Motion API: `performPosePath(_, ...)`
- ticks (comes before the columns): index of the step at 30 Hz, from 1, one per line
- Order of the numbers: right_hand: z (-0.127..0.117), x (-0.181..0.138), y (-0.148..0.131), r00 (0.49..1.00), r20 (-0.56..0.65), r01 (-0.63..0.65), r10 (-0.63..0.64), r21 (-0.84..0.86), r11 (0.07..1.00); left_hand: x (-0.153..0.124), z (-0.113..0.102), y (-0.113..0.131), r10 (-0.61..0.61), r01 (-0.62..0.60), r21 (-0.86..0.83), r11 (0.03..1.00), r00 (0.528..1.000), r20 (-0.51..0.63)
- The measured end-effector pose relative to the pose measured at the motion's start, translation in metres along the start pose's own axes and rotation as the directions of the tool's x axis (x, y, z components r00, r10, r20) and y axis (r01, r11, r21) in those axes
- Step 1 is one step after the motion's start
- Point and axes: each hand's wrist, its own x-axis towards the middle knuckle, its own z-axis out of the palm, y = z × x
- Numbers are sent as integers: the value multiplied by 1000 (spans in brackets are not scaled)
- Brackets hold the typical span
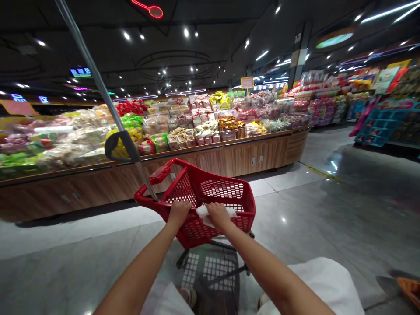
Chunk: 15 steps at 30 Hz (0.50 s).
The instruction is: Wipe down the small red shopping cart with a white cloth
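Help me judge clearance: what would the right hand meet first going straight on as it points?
Likely the white sheet already under the right hand, then the red basket's far wall; depth unclear.

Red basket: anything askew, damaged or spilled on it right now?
Nothing looks broken or spilled. The red basket appears empty. Both hands are on its near rim: the left hand bare, the right hand over a white cloth or paper.

Bare forearms, white clothing — light shoes
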Motion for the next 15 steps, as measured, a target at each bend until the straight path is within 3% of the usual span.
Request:
performPosePath(3,-5,2,-1,997,62,54,-56,21,998,-7,-9,-11,93,-94,17,995,993,79)
performPosePath(6,-11,-18,33,992,117,42,-43,10,999,-15,-23,-35,235,-241,21,970,961,147)
performPosePath(11,-22,-68,121,988,134,-73,78,-36,997,-26,-37,-61,76,-92,73,993,977,201)
performPosePath(15,-26,-81,154,988,144,-56,58,-23,998,-23,-38,-52,29,-38,49,998,983,184)
